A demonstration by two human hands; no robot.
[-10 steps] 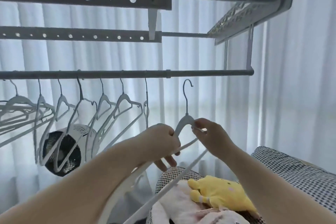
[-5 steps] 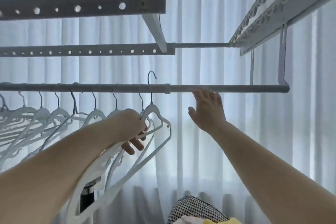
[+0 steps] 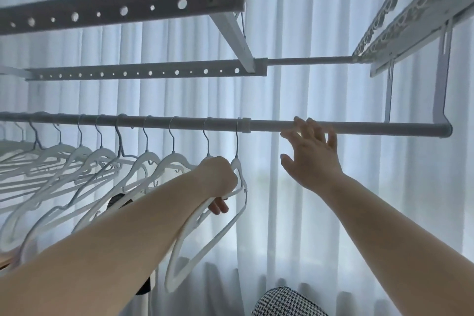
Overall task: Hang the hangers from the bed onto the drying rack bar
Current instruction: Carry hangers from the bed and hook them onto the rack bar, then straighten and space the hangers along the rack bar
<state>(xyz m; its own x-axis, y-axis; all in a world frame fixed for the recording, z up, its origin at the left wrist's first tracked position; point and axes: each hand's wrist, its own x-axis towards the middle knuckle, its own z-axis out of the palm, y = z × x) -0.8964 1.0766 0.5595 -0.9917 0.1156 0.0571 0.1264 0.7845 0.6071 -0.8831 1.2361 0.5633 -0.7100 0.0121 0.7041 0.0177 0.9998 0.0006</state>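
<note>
Looking up from head height at a grey drying rack bar (image 3: 372, 128) running left to right before a pale sheer curtain (image 3: 307, 79). Along the left stretch of the bar, a row of white hangers (image 3: 102, 159) already hooked on, crowded close. At the right end of that row, one more white hanger (image 3: 237, 165), thin wire hook apparently over the bar just beside a joint collar (image 3: 245, 125), body slanting down and toward the camera. Left hand (image 3: 220, 178) clamped on this hanger, fingers curled round its sloping shoulder just under the neck. Right hand (image 3: 311, 159) spread and holding nothing, straight fingertips touching the bare stretch of bar to the right of the hanger. Higher up, two perforated rails (image 3: 123, 11) of the same rack. At the bottom edge, a corner of black-and-white checked fabric (image 3: 287, 303), probably the bed; no loose hangers visible there.

Handling, as a guess: very light, stiff yet thin, so easy to lift one-handed but prone to swinging and snagging on neighbours. Best gripped where gripped now, near the neck, for steering the hook; worth checking for a full seat over the bar before letting go
</note>
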